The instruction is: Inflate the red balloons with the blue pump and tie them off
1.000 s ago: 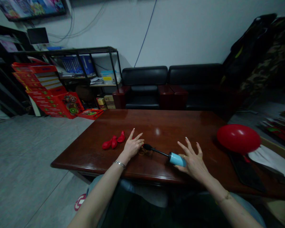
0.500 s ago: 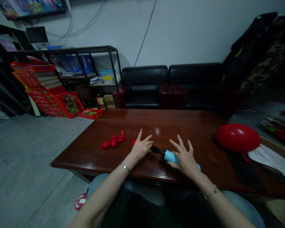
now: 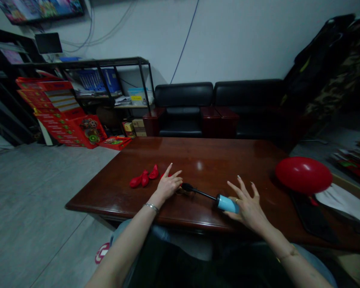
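A blue and black hand balloon pump (image 3: 227, 203) is stretched between my hands low over the table, its thin black rod showing. My right hand (image 3: 249, 204) grips the blue barrel with thumb and finger, the other fingers spread. At the pump's black end is my left hand (image 3: 168, 187), thumb and finger pinched on what looks like the neck of a red balloon (image 3: 165, 175). Most of that balloon is hidden behind the hand. Several small red balloons (image 3: 144, 178) lie to the left. A large inflated red balloon (image 3: 303, 175) rests at the table's right side.
The brown wooden table (image 3: 198, 150) spans the space before me. Beneath the big balloon lie a dark flat object (image 3: 310, 218) and white paper (image 3: 345, 202). Black sofas (image 3: 183, 96), a shelf rack (image 3: 120, 62) and stacked red boxes (image 3: 63, 114) stand beyond.
My right hand has moved right with the blue barrel, and my left hand slightly left. The pump is drawn out longer, with more rod exposed.
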`<control>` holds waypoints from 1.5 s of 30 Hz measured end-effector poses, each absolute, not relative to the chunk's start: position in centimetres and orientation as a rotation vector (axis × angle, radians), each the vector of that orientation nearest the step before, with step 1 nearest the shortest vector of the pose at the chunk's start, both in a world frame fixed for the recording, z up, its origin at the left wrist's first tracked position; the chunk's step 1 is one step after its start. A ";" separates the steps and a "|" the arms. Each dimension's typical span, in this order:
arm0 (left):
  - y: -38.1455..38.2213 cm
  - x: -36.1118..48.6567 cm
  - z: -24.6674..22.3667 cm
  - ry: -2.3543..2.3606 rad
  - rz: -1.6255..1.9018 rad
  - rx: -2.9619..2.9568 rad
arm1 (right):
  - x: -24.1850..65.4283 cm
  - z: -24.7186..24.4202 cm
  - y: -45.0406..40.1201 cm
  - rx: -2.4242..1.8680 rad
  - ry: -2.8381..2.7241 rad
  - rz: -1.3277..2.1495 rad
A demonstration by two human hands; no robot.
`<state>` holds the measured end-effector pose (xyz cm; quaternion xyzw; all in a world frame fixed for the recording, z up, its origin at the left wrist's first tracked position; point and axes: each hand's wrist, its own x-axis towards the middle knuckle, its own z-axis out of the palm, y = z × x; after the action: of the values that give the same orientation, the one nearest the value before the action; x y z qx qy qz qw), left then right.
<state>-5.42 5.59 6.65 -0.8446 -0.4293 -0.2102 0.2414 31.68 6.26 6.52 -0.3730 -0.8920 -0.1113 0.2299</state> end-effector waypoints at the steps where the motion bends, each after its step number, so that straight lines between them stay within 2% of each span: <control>1: 5.6 -5.6 6.8 -1.172 -0.584 -2.305 | 32.3 6.5 6.3 -1.031 -2.457 -0.300; 6: 5.5 -5.1 7.4 -1.150 -0.603 -2.292 | 33.2 7.0 5.7 -1.062 -2.460 -0.296; 12: 5.6 -1.9 7.6 -1.026 -0.608 -2.320 | 28.7 7.8 4.8 -1.072 -2.427 -0.337; 19: 5.2 -1.1 7.7 -1.123 -0.625 -2.292 | 25.7 8.5 5.5 -1.108 -2.374 -0.455; 26: 5.4 -2.0 7.9 -1.119 -0.554 -2.299 | 26.7 7.8 5.3 -1.137 -2.375 -0.417; 36: 5.7 -4.4 7.8 -1.126 -0.572 -2.307 | 33.6 7.2 4.6 -1.118 -2.433 -0.290; 45: 5.5 -1.3 8.2 -1.064 -0.599 -2.318 | 27.9 7.8 4.1 -1.126 -2.391 -0.310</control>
<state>-1.31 5.50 8.22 -0.8548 -0.3925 -0.2208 0.2579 27.94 4.06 7.79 -0.4109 -0.8727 -0.1133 0.2381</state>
